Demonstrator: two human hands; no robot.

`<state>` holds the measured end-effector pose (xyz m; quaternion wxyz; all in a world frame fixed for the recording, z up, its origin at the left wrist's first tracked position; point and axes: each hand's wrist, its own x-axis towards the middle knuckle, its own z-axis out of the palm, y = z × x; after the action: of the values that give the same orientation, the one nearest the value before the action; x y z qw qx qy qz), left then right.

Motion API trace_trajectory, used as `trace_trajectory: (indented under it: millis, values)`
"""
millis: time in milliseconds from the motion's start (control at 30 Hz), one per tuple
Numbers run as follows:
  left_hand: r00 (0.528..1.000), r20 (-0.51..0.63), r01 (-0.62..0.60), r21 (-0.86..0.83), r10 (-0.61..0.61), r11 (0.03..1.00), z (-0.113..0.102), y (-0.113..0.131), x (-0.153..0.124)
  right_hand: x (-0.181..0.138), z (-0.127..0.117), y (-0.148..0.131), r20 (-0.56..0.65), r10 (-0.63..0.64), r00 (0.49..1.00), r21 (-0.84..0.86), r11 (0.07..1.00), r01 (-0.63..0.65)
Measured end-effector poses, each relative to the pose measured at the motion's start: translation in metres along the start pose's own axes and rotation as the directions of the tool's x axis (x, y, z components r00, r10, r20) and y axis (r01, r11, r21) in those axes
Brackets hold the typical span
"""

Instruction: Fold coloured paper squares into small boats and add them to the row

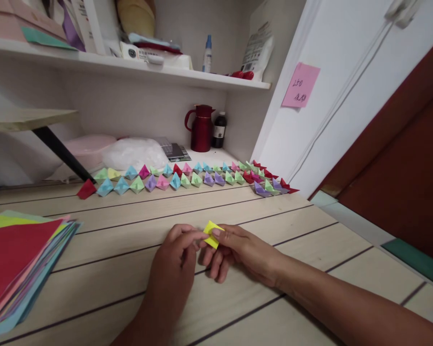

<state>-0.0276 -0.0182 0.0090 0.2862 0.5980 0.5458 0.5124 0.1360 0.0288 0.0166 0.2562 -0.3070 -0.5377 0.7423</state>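
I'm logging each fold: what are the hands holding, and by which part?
A small folded yellow paper, pinched between fingertips of both hands: the left hand at its left edge, the right hand at its right edge.

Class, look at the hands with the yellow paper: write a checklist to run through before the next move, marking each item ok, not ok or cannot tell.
1. Grip: the yellow paper piece is pinched between both hands: ok.
2. Placement: the left hand has fingertips on its left side, the right hand on its right: ok.
3. Creases sharp and even: cannot tell, fingers cover most of it.
4. Supply: the stack of coloured sheets lies apart, to the left of the hands: ok.
5. Finished work: the rows of folded paper shapes sit beyond the hands, untouched: ok.
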Motion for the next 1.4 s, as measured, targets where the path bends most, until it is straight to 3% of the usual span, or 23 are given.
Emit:
trace_trajectory:
  millis: [200, 467, 733, 967, 1233, 1400]
  values:
    - [0.964, -0.143, 0.188, -0.226, -0.223, 0.956, 0.003, 0.007, -0.001, 0.001, 0.001, 0.005, -0.002, -0.059, 0.998, 0.008, 0.998, 0.059]
    - [0.956, -0.014, 0.269, -0.362, -0.293, 0.893, 0.001, 0.014, -0.002, -0.001, 0.001, 0.006, 0.086, -0.105, 0.991, -0.107, 0.988, 0.114]
    - [0.935, 0.088, 0.344, -0.46, -0.344, 0.818, 0.005, 0.016, -0.005, -0.003, 0.003, 0.004, 0.094, -0.048, 0.994, -0.213, 0.975, 0.067]
    - [0.933, -0.001, 0.335, -0.362, -0.359, 0.87, 0.002, 0.013, -0.003, -0.002, 0.002, 0.004, -0.01, -0.021, 1.0, -0.145, 0.989, 0.02]
    - [0.944, -0.083, 0.296, -0.221, -0.321, 0.929, 0.0, 0.006, -0.002, -0.002, 0.003, 0.003, -0.036, -0.056, 0.998, -0.107, 0.993, 0.052]
    - [0.956, -0.048, 0.278, -0.167, -0.29, 0.946, 0.0, 0.006, -0.003, -0.003, 0.002, 0.004, -0.104, -0.067, 0.992, -0.18, 0.982, 0.048]
